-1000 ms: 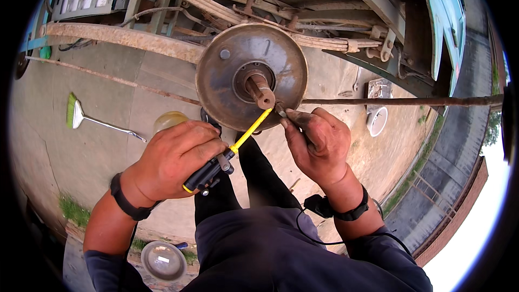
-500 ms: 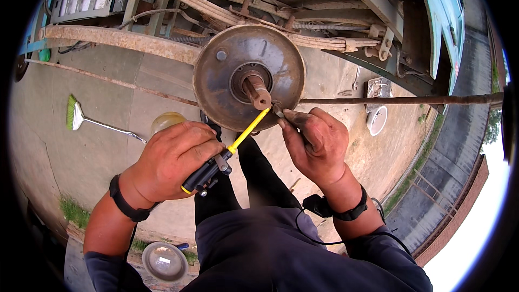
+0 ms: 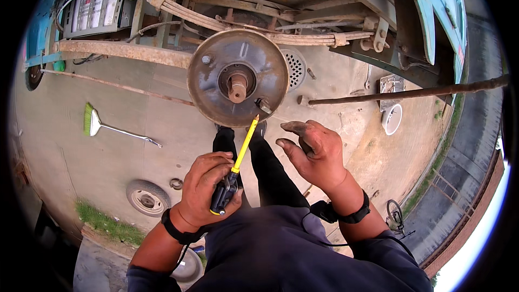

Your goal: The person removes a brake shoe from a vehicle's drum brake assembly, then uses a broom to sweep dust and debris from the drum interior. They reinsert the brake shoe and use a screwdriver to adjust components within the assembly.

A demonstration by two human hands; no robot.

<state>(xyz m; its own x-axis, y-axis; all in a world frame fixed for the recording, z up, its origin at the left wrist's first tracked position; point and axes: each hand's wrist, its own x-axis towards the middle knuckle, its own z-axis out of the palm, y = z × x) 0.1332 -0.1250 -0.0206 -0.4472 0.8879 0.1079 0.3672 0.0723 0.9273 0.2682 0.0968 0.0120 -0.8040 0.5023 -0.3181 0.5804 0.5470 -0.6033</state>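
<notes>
My left hand (image 3: 205,188) is closed round the black handle of a slim tool with a long yellow shaft (image 3: 246,143). Its pointed tip reaches the lower right edge of a round, dark metal drum (image 3: 208,94), just under a short bolt (image 3: 264,105); I cannot tell whether they touch. A rusty stub shaft (image 3: 237,87) sticks out of the drum's centre. To the right of the yellow shaft, my right hand (image 3: 319,154) is apart from the drum. Its thumb and blackened forefinger are spread, and nothing shows between them.
Leaf springs (image 3: 184,8) and a rusty frame rail (image 3: 124,50) run behind the drum. From the right a long rusty bar (image 3: 405,94) juts across. On the ground lie a green broom (image 3: 94,121), a wheel (image 3: 147,197) and a white bucket (image 3: 391,119).
My right hand has come off the bolt and moved right, its fingers parting. The tool's tip has shifted down from beside the stub shaft to below the bolt. The whole view has shifted.
</notes>
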